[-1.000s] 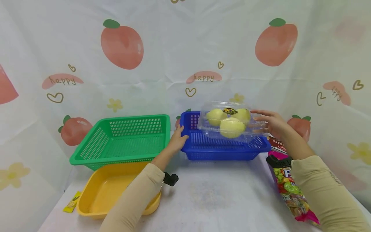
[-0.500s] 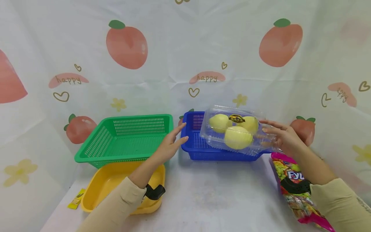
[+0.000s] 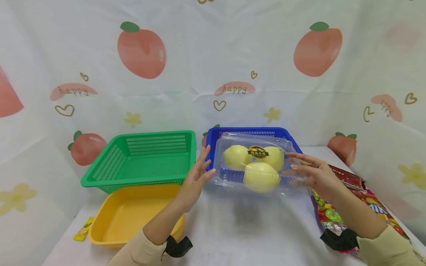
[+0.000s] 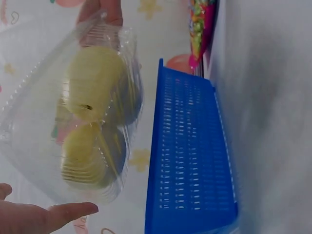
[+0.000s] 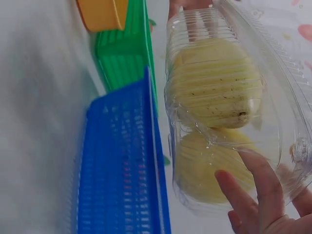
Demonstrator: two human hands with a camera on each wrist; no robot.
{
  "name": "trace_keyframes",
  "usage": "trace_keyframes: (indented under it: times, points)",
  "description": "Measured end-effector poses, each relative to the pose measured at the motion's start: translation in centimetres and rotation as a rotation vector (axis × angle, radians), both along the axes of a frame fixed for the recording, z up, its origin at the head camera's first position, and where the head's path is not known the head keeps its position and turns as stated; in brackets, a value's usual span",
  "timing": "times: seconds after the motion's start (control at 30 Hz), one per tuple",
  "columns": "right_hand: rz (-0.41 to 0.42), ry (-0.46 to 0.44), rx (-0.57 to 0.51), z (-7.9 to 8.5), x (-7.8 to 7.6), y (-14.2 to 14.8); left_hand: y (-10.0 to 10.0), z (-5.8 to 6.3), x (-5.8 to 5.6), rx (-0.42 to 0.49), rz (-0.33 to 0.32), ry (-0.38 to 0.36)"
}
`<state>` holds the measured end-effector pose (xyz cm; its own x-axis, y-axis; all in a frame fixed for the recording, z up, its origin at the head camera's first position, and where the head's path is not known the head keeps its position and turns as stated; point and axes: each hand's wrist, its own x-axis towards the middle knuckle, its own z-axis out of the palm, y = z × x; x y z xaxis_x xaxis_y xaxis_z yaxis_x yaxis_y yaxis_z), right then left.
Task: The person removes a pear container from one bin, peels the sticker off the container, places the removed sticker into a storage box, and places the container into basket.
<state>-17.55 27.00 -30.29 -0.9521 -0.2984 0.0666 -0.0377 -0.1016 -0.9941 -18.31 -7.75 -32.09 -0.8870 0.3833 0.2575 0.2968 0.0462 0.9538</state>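
A clear plastic fruit box (image 3: 229, 177) holds three pale yellow-green round fruits (image 3: 261, 177) under a black and gold label. It is held up in front of the blue basket (image 3: 213, 142). My right hand (image 3: 324, 179) grips the box's right end; in the right wrist view, fingers (image 5: 263, 187) of that hand lie against the clear plastic. At the opposite end is my left hand (image 3: 193, 184), with fingers extended and thumb tip close to the box edge. In the left wrist view its thumb (image 4: 73, 210) is beside the box corner; whether it touches is unclear.
A green basket (image 3: 138, 181) stands at the back left, with a yellow basin (image 3: 100, 221) before it. A small yellow packet (image 3: 83, 229) lies left of the basin. Bright snack bags (image 3: 376, 203) and a dark red packet (image 3: 347, 177) lie at the right.
The box has come away from above the blue basket, lower and nearer to me, in my right hand. My left hand has left the basket's rim and come near the box's left end.
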Motion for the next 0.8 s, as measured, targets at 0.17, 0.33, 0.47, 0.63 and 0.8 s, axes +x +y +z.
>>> trace_keyframes:
  times: [0.17,0.33,0.47,0.63,0.8]
  points:
    - [-0.031,-0.011,0.069,-1.2,1.2,-1.2,-0.5,-1.1,1.3,-0.03,-0.003,-0.024]
    - [-0.069,-0.004,0.162,-1.8,2.3,-2.1,-1.0,-1.6,3.2,-0.043,0.001,-0.072]
    - [-0.072,0.006,0.215,-2.5,2.9,-2.7,-1.2,-2.0,4.6,-0.063,0.039,-0.089]
    - [0.009,0.02,0.149,-3.6,3.7,-3.3,-1.0,-2.7,6.3,-0.069,0.039,-0.012]
    - [0.074,0.004,0.141,-4.7,4.6,-4.1,-1.1,-3.6,7.8,-0.069,0.047,0.033]
